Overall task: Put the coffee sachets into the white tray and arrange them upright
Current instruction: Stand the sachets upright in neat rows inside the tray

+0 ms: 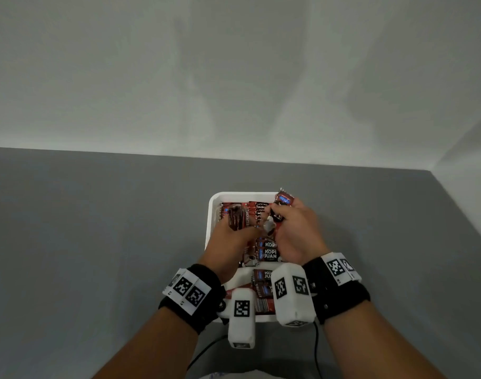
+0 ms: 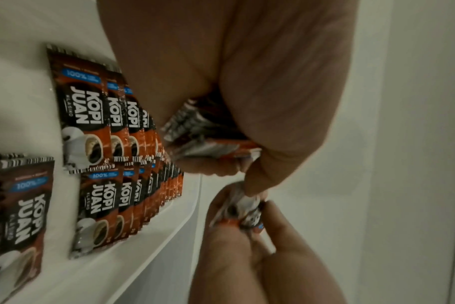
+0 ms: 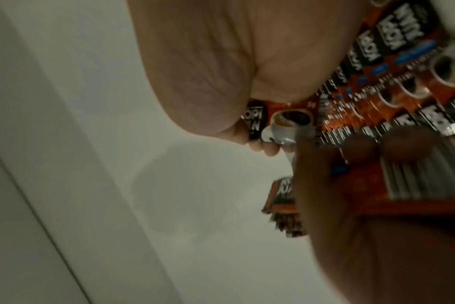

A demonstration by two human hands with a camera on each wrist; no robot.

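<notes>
The white tray (image 1: 210, 214) lies on a grey table, with rows of red-and-black coffee sachets (image 2: 96, 131) standing upright inside. My left hand (image 1: 250, 228) hovers over the tray's far left and grips a stack of sachets (image 1: 237, 217) in its curled fingers. Its fingertips (image 2: 252, 185) also touch a single sachet (image 2: 244, 207). My right hand (image 1: 280, 214), just to the right, pinches that single sachet (image 3: 286, 123) and holds more sachets (image 1: 283, 200) sticking up past the tray's far right corner. The upright rows (image 3: 392, 67) are blurred in the right wrist view.
The grey table (image 1: 97, 242) stretches to the left and right of the tray. A pale wall (image 1: 234, 77) rises behind it, and another wall closes the right side. Loose sachets (image 1: 264, 291) lie in the tray's near end, between my wrists.
</notes>
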